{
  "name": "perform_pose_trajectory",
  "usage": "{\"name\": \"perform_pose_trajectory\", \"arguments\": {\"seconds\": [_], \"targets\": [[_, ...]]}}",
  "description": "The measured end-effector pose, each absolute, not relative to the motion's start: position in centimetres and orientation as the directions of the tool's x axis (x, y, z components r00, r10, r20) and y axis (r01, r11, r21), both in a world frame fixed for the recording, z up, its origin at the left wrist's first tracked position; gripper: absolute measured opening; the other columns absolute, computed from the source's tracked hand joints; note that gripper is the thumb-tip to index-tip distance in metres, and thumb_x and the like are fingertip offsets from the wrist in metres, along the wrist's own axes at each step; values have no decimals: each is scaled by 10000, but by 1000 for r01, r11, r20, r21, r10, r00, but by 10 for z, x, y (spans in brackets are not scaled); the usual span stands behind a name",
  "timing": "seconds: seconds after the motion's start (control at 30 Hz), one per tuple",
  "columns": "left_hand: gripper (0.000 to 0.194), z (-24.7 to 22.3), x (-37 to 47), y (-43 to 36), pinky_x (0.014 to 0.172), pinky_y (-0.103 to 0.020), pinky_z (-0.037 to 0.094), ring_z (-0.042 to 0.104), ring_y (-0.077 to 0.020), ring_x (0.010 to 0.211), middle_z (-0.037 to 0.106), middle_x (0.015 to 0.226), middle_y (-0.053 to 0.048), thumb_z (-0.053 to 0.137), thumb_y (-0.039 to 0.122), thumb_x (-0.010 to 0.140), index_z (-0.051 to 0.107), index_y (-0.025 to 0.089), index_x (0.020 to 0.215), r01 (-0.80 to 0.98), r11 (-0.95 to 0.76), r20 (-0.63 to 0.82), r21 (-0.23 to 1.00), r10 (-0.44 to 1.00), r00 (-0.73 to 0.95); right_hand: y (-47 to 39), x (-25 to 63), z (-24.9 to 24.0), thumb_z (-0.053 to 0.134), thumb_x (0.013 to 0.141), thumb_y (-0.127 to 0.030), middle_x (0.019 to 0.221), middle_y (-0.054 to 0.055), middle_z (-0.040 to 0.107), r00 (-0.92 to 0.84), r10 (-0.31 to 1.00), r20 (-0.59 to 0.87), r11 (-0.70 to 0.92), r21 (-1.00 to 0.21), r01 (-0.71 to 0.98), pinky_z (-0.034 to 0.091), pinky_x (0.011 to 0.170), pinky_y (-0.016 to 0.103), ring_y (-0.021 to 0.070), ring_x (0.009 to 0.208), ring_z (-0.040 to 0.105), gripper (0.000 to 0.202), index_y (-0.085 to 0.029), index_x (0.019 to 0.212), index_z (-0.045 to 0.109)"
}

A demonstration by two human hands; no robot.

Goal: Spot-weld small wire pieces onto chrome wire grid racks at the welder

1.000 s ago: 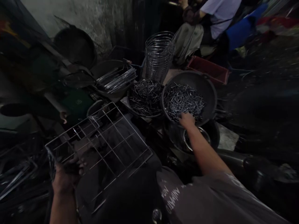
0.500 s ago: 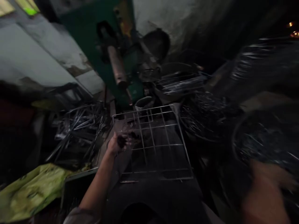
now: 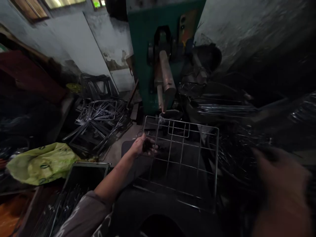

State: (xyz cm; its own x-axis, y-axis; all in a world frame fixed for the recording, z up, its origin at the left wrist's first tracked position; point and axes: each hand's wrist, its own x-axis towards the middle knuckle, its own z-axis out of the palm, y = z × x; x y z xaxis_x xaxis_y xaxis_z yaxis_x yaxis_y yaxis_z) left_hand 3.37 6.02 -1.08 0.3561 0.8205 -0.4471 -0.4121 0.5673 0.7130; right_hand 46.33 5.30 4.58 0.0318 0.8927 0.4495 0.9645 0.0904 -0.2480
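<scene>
My left hand (image 3: 145,144) is closed round the left side of a wire grid rack (image 3: 182,149), with dark stuff on its palm and fingers. The rack is tilted above my lap, and a small rectangular wire loop (image 3: 179,135) sits near its far edge. My right hand (image 3: 278,168) is off to the right, away from the rack and near a dark heap of small metal pieces (image 3: 237,148). Motion blurs its fingers, so I cannot make out whether it holds anything. Beyond the rack's far edge are the copper-coloured electrodes (image 3: 164,79) of a green machine (image 3: 139,65).
Piled wire frames (image 3: 98,115) lie on the floor at left. A yellow-green sack (image 3: 41,161) is beside a tray (image 3: 86,168), with thin rods (image 3: 61,207) nearer me. Long metal rods (image 3: 222,107) lie at back right. A pale wall (image 3: 74,42) stands behind.
The view has swung right-to-left across the scene, so the machine and rack now appear further right. My left hand still grips the rack. The right hand has shifted up in view, still blurred.
</scene>
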Motion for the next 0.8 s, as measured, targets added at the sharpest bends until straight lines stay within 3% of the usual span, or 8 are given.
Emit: {"name": "perform_pose_trajectory", "arguments": {"seconds": [0.03,0.17,0.3,0.4,0.8], "targets": [[589,-11,35,60,404,-239,448,690,-252,611,703,792,-200,365,619,866,586,73,876,-414,559,-440,718,826,353,66,440,52,458,864,-473,697,104,605,78,876,477,46,-243,969,354,564,386,281,661,555,294,-244,886,641],[583,-5,36,54,398,-240,450,688,-253,601,702,771,-190,386,620,858,584,71,879,-415,510,-393,753,856,337,117,332,70,433,871,-296,832,114,641,-249,857,452,348,-151,925,399,760,383,242,779,533,275,-148,856,664],[580,-2,32,49,390,-241,452,688,-256,594,702,755,-180,402,620,851,585,70,877,-425,469,-362,774,879,311,127,270,72,485,848,-269,1114,124,593,-294,869,399,334,-34,942,369,745,398,289,928,455,227,-166,865,687],[580,-5,28,49,401,-232,459,688,-246,598,703,751,-176,401,617,853,591,70,882,-425,478,-371,769,874,313,123,264,66,506,834,-267,1282,95,508,-294,871,392,324,-9,946,355,745,415,312,988,407,200,-181,839,687],[589,-13,29,48,392,-235,454,683,-231,579,703,790,-189,385,620,859,595,71,875,-448,492,-389,747,869,306,125,271,65,485,843,-279,1346,91,455,-343,846,408,357,44,933,334,753,439,326,1004,383,220,-190,864,685]]}}
